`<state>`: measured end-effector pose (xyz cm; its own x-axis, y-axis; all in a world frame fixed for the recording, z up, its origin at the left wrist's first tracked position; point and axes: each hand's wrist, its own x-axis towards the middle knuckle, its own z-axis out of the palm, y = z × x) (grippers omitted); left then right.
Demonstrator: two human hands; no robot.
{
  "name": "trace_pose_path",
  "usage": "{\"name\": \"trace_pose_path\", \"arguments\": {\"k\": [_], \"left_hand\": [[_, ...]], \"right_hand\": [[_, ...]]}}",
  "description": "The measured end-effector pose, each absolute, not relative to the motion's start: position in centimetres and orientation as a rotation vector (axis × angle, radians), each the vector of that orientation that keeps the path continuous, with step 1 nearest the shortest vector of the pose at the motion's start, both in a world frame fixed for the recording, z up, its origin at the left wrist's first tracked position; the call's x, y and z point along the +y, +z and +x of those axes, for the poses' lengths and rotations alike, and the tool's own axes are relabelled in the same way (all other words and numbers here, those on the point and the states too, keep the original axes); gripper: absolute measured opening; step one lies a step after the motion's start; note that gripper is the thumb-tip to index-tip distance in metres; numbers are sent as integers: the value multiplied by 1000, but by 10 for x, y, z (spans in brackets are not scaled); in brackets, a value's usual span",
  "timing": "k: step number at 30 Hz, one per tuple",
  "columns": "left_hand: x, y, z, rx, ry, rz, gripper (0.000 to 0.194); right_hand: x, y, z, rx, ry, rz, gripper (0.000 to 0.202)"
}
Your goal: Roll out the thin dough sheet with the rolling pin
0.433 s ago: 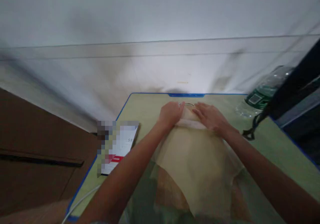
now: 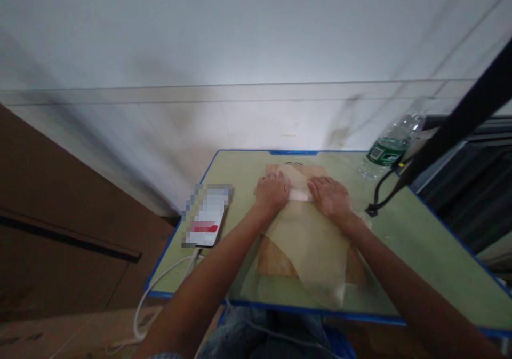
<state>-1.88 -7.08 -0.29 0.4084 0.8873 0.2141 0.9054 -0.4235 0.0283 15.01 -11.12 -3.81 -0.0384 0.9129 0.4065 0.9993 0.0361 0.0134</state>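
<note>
A thin cream sheet (image 2: 308, 236) with an irregular outline lies over a brown wooden board (image 2: 276, 255). Some translucent film-like material (image 2: 338, 295) reaches past the board's near edge. Across the sheet's far part runs a pale white strip (image 2: 300, 194), its ends hidden by my hands. My left hand (image 2: 273, 192) rests palm down at the strip's left end, fingers pointing away from me. At the right end my right hand (image 2: 331, 198) lies with its fingers stretched forward over the sheet. Whether the strip is a separate rod or a fold, I cannot tell.
A phone (image 2: 210, 215) with a white cable (image 2: 160, 271) lies on the table (image 2: 236, 175) to the left. At the back right a clear plastic bottle (image 2: 384, 151) leans by a black strap (image 2: 432, 151). A white wall (image 2: 256, 119) rises behind the blue-edged table.
Both hands have come back toward me along the sheet, and the board's far edge now shows beyond them. My view has shifted, showing the table's near edge.
</note>
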Motion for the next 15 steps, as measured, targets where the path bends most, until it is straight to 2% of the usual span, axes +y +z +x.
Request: {"name": "trace_pose_path", "arguments": {"k": [5, 8, 15], "left_hand": [[-105, -12, -22, -1570, -381, -2526, 40], [-122, -19, -21, -1571, -416, -2506, 46], [-120, -22, -19, -1568, -409, -2527, 53]], "right_hand": [[-121, -47, 146, -1995, -603, -1857, 37], [-122, -54, 143, -1922, -690, -1842, 36], [-124, -62, 144, -1932, -680, -1839, 37]]}}
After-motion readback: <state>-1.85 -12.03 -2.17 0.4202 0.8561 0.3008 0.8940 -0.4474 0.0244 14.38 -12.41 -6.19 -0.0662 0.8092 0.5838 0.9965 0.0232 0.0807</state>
